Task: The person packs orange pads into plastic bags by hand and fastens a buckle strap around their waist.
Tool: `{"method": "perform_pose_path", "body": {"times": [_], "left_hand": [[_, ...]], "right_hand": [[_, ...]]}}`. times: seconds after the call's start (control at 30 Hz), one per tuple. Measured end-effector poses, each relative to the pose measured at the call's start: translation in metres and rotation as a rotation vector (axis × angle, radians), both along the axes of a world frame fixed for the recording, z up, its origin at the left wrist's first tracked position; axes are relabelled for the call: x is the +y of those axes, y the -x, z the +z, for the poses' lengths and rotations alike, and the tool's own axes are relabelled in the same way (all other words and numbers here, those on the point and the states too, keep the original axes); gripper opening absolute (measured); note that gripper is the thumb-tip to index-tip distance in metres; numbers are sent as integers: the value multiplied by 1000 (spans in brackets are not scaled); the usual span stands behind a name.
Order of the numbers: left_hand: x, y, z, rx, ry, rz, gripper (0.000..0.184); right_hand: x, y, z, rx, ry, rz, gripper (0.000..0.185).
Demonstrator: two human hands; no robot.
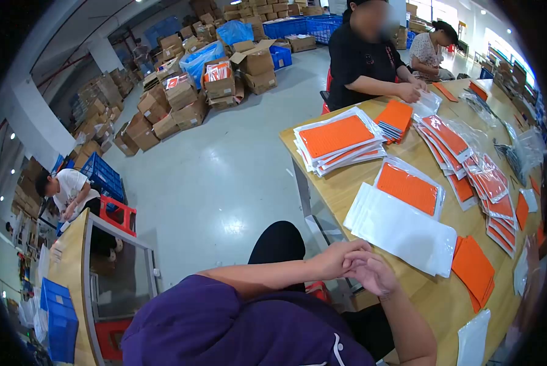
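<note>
Two bare hands in head view: L hand (337, 261) & R hand (376, 277) meet at the near edge of the wooden bench (329, 190), right by the white poly bags (401, 229). Fingers of both are bent & touching each other; they overlap, so can't tell how far they're closed. Part of R palm shows.

The poly bags lie flat in a slightly fanned pile, covering part of a bagged orange sheet (409, 189) just behind. To their right, loose orange sheets (473, 271) in a fanned pile; nearer the wearer, another white bag (473, 337). Farther back, a stack of bagged orange sheets (337, 135), w/ a small orange stack (395, 116) next to it. Along the right side, a long overlapping spread of orange pcs in clear bags (490, 177).

Across the bench, a co-worker in black (362, 61) has both hands at a clear bag (428, 104); a 2nd co-worker in a patterned top (429, 52) sits beyond. Far left, a person in a white shirt (75, 186) is at a separate bench (72, 250) w/ a blue bin (58, 320). Bkgd: cardboard cartons (188, 107) piled on the grey floor (224, 177).
</note>
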State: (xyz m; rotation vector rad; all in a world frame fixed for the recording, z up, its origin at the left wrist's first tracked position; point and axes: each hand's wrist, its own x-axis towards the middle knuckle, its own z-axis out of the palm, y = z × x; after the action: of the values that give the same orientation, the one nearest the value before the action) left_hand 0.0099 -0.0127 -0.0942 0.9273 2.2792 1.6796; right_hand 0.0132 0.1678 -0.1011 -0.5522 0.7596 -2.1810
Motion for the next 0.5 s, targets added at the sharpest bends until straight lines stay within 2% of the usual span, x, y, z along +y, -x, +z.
{"method": "perform_pose_path", "body": {"times": [0.17, 0.3, 0.5], "left_hand": [[4, -6, 4, -108, -24, 110, 35], [7, -1, -2, 55, -85, 61, 36], [4, -5, 4, -13, -71, 92, 34]], "right_hand": [[4, 0, 0, 51, -76, -40, 43], [4, 1, -3, 28, -42, -22, 42], [3, 0, 1, 46, -105, -50, 41]]}}
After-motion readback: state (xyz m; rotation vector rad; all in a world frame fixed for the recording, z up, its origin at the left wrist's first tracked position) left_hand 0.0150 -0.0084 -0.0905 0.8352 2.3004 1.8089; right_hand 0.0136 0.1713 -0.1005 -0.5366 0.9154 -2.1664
